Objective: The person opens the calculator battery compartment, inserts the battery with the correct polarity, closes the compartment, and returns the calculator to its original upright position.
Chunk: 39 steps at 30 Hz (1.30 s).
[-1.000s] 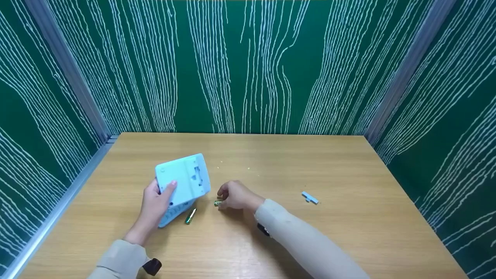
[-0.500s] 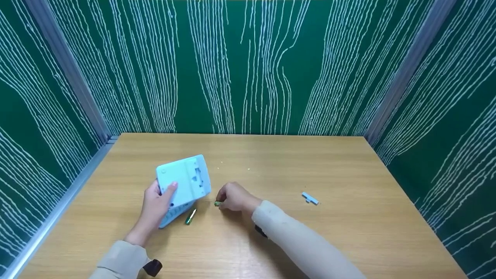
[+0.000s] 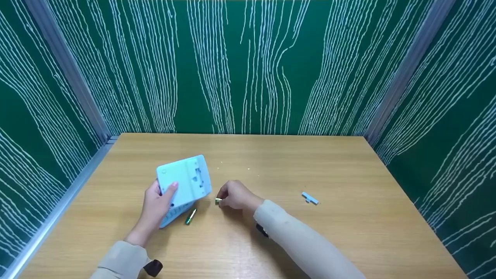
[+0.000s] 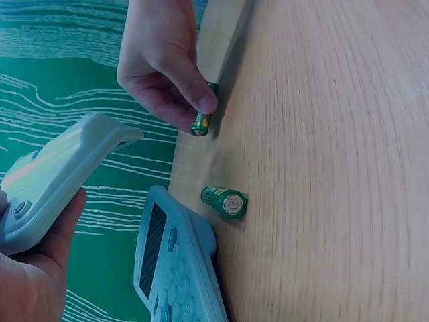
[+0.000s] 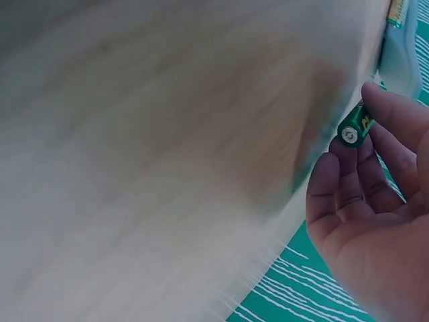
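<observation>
In the head view my left hand (image 3: pixel 153 207) grips a light blue calculator (image 3: pixel 179 182), thumb across its back; the battery compartment (image 3: pixel 198 177) there is uncovered. A second blue calculator (image 4: pixel 177 268) with round keys rests on the table just beneath it. To the right, my right hand (image 3: pixel 236 195) pinches a green battery (image 5: pixel 355 127) between thumb and fingers, just above the tabletop. Another green battery (image 3: pixel 190 216) lies on the table between the second calculator and my right hand.
A small light blue battery cover (image 3: pixel 310 198) lies on the wooden table (image 3: pixel 348 240), right of my right hand. Tiny pale specks dot the table farther back. Green panels with wavy white lines (image 3: pixel 255 77) stand behind the table and on both sides.
The pinched battery has shifted and turned slightly in my right fingers. My left hand and the held calculator have barely moved; the other battery and the cover lie where they were.
</observation>
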Tool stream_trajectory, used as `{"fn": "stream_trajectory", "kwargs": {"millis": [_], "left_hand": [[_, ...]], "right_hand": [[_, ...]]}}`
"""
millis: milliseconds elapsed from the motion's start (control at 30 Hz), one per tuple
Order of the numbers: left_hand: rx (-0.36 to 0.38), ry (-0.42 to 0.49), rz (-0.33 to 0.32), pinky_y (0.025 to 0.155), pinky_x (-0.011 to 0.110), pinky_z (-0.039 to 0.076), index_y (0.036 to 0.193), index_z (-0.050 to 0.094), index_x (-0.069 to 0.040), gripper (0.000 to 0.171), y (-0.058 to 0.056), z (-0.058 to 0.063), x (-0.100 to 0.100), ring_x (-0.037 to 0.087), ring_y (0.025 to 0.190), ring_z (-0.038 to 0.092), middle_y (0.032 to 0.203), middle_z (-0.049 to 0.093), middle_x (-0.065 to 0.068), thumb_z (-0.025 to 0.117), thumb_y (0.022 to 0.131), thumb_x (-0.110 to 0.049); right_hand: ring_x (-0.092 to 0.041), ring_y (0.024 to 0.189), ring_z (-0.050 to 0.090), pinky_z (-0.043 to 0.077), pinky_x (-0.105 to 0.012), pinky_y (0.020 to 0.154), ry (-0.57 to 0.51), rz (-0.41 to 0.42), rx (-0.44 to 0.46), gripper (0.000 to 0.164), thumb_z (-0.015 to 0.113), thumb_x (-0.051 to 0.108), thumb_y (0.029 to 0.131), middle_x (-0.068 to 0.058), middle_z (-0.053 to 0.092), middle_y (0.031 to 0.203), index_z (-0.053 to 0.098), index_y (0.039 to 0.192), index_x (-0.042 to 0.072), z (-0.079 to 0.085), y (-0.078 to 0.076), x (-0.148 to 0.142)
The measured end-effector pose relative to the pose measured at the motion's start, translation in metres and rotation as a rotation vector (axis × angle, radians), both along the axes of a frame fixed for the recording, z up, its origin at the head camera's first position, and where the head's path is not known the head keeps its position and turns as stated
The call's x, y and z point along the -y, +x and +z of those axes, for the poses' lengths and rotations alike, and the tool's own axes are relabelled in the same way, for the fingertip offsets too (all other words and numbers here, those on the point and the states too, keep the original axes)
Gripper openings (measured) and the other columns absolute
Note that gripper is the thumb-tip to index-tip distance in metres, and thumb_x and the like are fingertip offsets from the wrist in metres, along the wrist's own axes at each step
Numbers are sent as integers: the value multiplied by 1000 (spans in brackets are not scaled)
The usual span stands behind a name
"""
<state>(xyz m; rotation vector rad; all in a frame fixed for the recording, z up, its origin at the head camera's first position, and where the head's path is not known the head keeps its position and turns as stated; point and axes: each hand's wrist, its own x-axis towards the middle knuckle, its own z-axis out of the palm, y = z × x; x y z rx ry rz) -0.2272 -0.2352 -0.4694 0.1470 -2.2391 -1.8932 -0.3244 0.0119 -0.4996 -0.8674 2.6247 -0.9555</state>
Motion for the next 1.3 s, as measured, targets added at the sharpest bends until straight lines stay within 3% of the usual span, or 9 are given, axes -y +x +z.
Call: {"fn": "stream_trajectory", "kwargs": {"millis": [300,400,533,667,900,1033,1300], "left_hand": [[3,-9,-4,88,18,60,151,55,0,41,-1,1,0,4,108,70,145,67,23,56,114,-19],[25,-26,-12,90,17,60,153,53,-2,43,-1,1,-1,10,116,70,148,66,22,55,115,-22],[38,-24,-15,90,16,59,153,53,-1,44,0,2,-4,10,116,68,149,65,21,55,115,-24],[35,-11,-25,89,15,58,154,53,-2,45,1,3,-7,8,116,67,150,64,21,55,115,-24],[48,-14,-61,98,21,60,160,48,-8,49,0,5,-9,20,130,66,157,61,15,53,116,-27],[41,-12,-66,96,21,61,160,49,-8,48,0,5,-12,18,126,68,155,62,16,54,116,-26],[13,9,-78,93,21,62,158,51,-7,45,-3,6,-18,15,121,71,151,65,18,53,116,-23]], "right_hand": [[-6,78,62,57,-23,78,-90,-14,16,8,82,-2,92,-12,83,96,85,100,-1,11,-1,-8],[-9,84,65,61,-29,84,-102,-54,40,11,84,1,93,-10,82,100,84,103,1,16,-2,-11],[-12,87,67,63,-34,89,-113,-96,73,12,82,1,95,-8,81,102,84,106,3,23,-1,-18],[-11,85,65,62,-31,85,-120,-99,64,10,80,1,96,-7,80,100,83,105,3,27,-1,-25],[-12,84,64,59,-29,80,-172,-102,30,8,80,0,95,-7,79,97,83,103,3,38,-2,-38],[-13,84,63,57,-28,77,-197,-124,41,9,81,3,96,-5,77,96,83,104,6,42,-1,-48],[-14,81,61,52,-24,72,-293,-147,51,10,79,1,97,-7,75,93,81,107,-1,49,2,-65]]}}
